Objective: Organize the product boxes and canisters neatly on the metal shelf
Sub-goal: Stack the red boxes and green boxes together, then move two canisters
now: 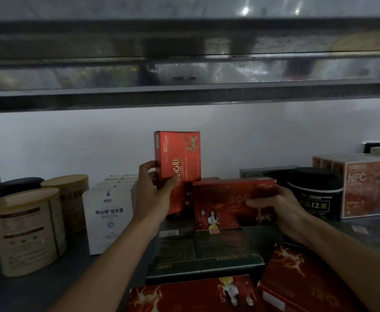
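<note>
Head view, and both hands are busy at the middle of the shelf. The left hand grips the tall red box low on its left side, fingers curled round the edge and thumb across the front, with the box upright and most of it rising above the hand. The right hand pinches the right end of the wide red box, thumb on the front and fingers behind. That one stands on its long side on top of the dark flat box.

Here's the danger: the tall box is held near its bottom, so a loose grip could let it tip back toward the rear wall or sideways onto the white boxes just beside it. The two red boxes overlap at their near corners, and I cannot tell if they touch; a nudge there might push the wide box off the dark flat box. The black canister sits just past the right hand, so a quick sweep toward the right edge risks knocking it.
</note>
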The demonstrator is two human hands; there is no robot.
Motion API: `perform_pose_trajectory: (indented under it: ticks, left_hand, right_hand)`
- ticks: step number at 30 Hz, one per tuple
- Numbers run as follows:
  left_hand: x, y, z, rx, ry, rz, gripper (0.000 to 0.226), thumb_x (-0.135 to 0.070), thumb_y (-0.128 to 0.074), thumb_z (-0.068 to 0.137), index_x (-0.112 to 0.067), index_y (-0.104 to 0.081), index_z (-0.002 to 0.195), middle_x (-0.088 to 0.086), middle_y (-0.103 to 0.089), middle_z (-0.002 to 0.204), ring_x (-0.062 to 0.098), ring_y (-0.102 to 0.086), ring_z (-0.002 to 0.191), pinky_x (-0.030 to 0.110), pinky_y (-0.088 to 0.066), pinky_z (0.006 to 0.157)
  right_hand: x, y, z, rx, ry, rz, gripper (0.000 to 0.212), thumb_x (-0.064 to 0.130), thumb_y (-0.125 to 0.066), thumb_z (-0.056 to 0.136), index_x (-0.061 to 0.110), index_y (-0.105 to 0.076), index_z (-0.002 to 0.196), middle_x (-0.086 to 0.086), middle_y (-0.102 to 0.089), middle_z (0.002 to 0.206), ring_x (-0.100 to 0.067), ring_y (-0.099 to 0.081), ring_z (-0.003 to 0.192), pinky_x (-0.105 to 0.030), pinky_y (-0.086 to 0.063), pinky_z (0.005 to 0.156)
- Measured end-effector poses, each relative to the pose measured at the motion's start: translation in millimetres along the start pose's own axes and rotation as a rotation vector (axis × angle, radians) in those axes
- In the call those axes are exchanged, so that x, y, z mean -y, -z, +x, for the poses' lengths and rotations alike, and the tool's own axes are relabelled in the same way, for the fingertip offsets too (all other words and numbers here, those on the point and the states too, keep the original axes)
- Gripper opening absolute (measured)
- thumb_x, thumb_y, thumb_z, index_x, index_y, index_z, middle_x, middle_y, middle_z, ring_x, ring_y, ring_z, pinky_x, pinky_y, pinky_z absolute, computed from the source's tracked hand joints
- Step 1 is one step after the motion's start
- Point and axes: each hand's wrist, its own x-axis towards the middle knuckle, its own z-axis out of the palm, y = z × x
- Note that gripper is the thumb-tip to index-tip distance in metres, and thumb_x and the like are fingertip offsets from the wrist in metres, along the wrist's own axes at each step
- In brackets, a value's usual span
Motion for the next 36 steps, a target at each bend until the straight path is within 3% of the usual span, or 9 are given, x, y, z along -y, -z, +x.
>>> perform_pose_trajectory:
  ticks: [7,11,17,22,26,28,31,33,36]
  left_hand:
    - [5.1,0.7,2.7,-0.057,0.029,-0.053,0.046,-0.025,-0.074,0.083,-0.033,-0.044,0.118,-0.005,-0.063,0.117,0.012,-0.061,0.108,0.048,-0.051,0.096]
    - [7.0,0.7,4.0,-0.057,0.027,-0.068,0.046,-0.022,-0.075,0.083,-0.031,-0.045,0.118,-0.006,-0.064,0.114,0.011,-0.062,0.106,0.048,-0.052,0.094]
    - [8.3,-0.7,4.7,-0.045,0.048,-0.083,0.046,-0.019,-0.074,0.084,-0.030,-0.046,0.118,-0.007,-0.063,0.112,0.010,-0.062,0.104,0.047,-0.054,0.091]
    - [2.7,2.4,3.1,-0.008,0.042,-0.051,0.045,-0.022,-0.073,0.084,-0.030,-0.046,0.120,-0.003,-0.065,0.113,0.014,-0.064,0.102,0.049,-0.054,0.090]
    - [-7.6,10.8,-3.0,0.146,-0.010,0.022,0.041,-0.025,-0.073,0.084,-0.036,-0.052,0.118,-0.002,-0.067,0.109,0.016,-0.066,0.099,0.048,-0.056,0.086]
    - [-12.9,15.4,-9.1,0.252,-0.037,0.068,0.039,-0.027,-0.073,0.084,-0.041,-0.054,0.116,-0.002,-0.067,0.111,0.016,-0.066,0.099,0.044,-0.057,0.083]
    - [-25.3,21.5,-12.1,0.347,-0.085,0.119,0.042,-0.029,-0.072,0.083,-0.047,-0.054,0.116,-0.006,-0.066,0.113,0.008,-0.065,0.099,0.025,-0.055,0.074]
    - [-38.6,24.7,-11.1,0.419,-0.135,0.173,0.045,-0.030,-0.072,0.083,-0.053,-0.053,0.116,-0.018,-0.064,0.110,-0.003,-0.063,0.094,0.011,-0.049,0.068]
    - [-53.7,27.3,-10.0,0.542,-0.189,0.263,0.049,-0.030,-0.072,0.083,-0.058,-0.050,0.117,-0.032,-0.059,0.102,-0.018,-0.058,0.093,0.006,-0.047,0.066]
  right_hand:
    - [-2.4,4.3,2.6,-0.152,0.056,-0.008,0.055,-0.003,-0.082,0.057,0.012,-0.068,0.108,-0.011,-0.074,0.098,-0.030,-0.069,0.093,-0.041,-0.056,0.078]
    - [-6.1,5.8,8.2,-0.228,0.043,-0.004,0.055,-0.005,-0.083,0.060,0.010,-0.066,0.110,-0.012,-0.072,0.104,-0.032,-0.069,0.093,-0.046,-0.057,0.083]
    - [-7.2,1.1,7.7,-0.110,-0.013,-0.033,0.050,-0.006,-0.082,0.066,0.010,-0.063,0.110,-0.010,-0.072,0.102,-0.027,-0.070,0.091,-0.032,-0.056,0.069]
    - [-9.7,2.7,10.3,-0.060,-0.011,-0.101,0.044,-0.007,-0.080,0.068,0.017,-0.064,0.102,-0.006,-0.071,0.099,-0.021,-0.068,0.094,-0.031,-0.056,0.076]
    - [-16.9,3.3,17.1,-0.077,-0.016,-0.198,0.050,-0.006,-0.084,0.065,0.006,-0.064,0.110,-0.010,-0.071,0.099,-0.024,-0.068,0.094,-0.037,-0.057,0.085]
    - [-19.1,4.2,19.2,-0.086,-0.012,-0.217,0.050,-0.006,-0.084,0.066,0.006,-0.063,0.110,-0.010,-0.071,0.099,-0.024,-0.068,0.094,-0.038,-0.057,0.086]
    - [-20.3,5.6,21.0,-0.090,-0.006,-0.232,0.051,-0.003,-0.085,0.066,0.008,-0.061,0.110,-0.009,-0.070,0.101,-0.024,-0.067,0.095,-0.041,-0.056,0.089]
    - [-21.2,6.3,22.1,-0.087,-0.009,-0.235,0.052,-0.002,-0.086,0.066,0.008,-0.061,0.110,-0.010,-0.070,0.102,-0.024,-0.068,0.095,-0.041,-0.056,0.090]
    - [-21.8,6.9,22.1,-0.090,-0.006,-0.232,0.051,-0.003,-0.087,0.064,0.007,-0.063,0.107,-0.010,-0.072,0.099,-0.026,-0.069,0.093,-0.040,-0.058,0.086]
